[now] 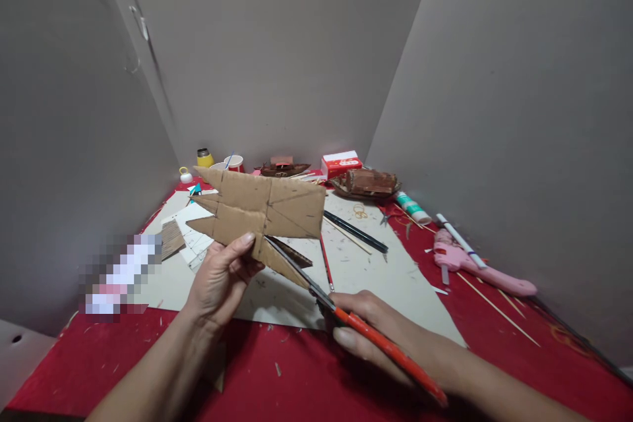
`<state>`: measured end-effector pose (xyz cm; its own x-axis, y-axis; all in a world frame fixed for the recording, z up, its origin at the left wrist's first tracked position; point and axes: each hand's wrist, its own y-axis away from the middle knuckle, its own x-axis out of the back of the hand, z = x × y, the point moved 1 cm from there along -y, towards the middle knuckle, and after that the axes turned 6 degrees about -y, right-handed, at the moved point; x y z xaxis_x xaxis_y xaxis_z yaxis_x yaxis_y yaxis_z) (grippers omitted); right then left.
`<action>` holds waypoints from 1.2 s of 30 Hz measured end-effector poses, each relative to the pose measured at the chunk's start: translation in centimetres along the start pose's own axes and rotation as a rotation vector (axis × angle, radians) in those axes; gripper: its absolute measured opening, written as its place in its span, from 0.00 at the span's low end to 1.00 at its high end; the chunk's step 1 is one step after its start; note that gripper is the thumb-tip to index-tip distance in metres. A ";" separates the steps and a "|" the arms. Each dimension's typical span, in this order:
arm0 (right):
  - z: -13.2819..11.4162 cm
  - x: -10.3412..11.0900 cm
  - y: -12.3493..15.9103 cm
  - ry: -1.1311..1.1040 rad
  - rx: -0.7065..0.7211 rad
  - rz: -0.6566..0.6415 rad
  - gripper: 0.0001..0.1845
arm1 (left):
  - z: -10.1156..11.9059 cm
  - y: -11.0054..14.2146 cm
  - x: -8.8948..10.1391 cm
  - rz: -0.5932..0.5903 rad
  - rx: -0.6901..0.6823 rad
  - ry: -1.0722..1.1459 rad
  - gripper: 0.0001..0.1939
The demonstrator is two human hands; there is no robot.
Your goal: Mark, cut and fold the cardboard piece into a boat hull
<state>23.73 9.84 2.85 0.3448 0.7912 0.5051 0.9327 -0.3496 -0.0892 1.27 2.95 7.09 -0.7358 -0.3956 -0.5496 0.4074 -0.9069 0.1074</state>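
The left hand (222,273) reaches up and inward from the lower left, wrist bent slightly back; its thumb lies flat on the near face of a cut-out cardboard piece (247,204), while the other fingers curl behind and under the lower edge, pinching it between them; the cardboard stands raised and tilted above these fingers, its three spiky points fanning out to their upper left and its squared, pencil-marked end stretching to their upper right. The right hand (373,326) comes in from the lower right, its fingers wrapped around red-handled scissors (390,346), thumb on the near side; the blades run up and left from these fingers to the cardboard, alongside a tapering strip at its lower edge, with the tips just right of the left thumb; how far the blades are parted I cannot tell. Beyond the right fingers a red pencil (326,262) and a black pen (356,232) lie on a pale sheet (395,277); a pink glue gun (479,270) rests to their right on red cloth (494,336); left of the left fingers lies a drawn-on paper (195,237), partly under a corrugated scrap (172,241).
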 end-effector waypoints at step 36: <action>-0.6 -1.2 0.1 0.093 -0.066 0.178 0.18 | -0.2 0.8 -0.4 -0.013 -0.005 0.020 0.14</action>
<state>23.31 8.55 2.79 0.4897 0.6653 0.5635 0.8478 -0.5143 -0.1294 2.01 2.43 7.29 -0.7300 -0.3803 -0.5678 0.4003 -0.9114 0.0958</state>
